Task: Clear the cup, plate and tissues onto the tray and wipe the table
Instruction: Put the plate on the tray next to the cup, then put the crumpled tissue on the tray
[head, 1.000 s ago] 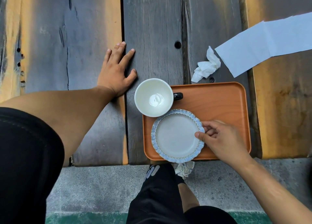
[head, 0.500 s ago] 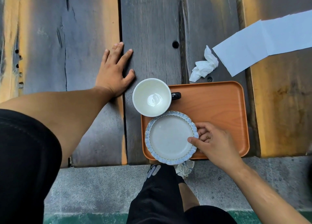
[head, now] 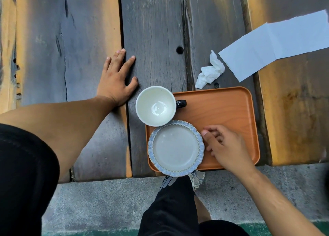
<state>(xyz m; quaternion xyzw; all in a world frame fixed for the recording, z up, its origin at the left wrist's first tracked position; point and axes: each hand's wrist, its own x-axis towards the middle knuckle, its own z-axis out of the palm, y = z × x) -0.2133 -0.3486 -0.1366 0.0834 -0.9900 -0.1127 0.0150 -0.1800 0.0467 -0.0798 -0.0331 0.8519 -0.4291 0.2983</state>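
Note:
A blue-rimmed plate (head: 175, 147) lies on the front left corner of the orange tray (head: 229, 111), its rim reaching past the tray's front edge. A white cup (head: 155, 105) with a black handle stands just behind it, over the tray's back left corner. My right hand (head: 226, 146) hovers over the tray right of the plate, thumb tip at the rim, fingers loosely curled and holding nothing. My left hand (head: 115, 79) rests flat on the wooden table (head: 156, 31), left of the cup. A crumpled tissue (head: 210, 73) lies behind the tray.
A flat white paper sheet (head: 276, 45) lies unfolded at the back right, beside the tissue. The table's front edge runs just below the tray, with concrete floor (head: 99, 200) and my leg and shoe beneath it.
The plate slid left along the tray to its front left corner. My right thumb came off the plate's rim. The left hand stayed flat on the table.

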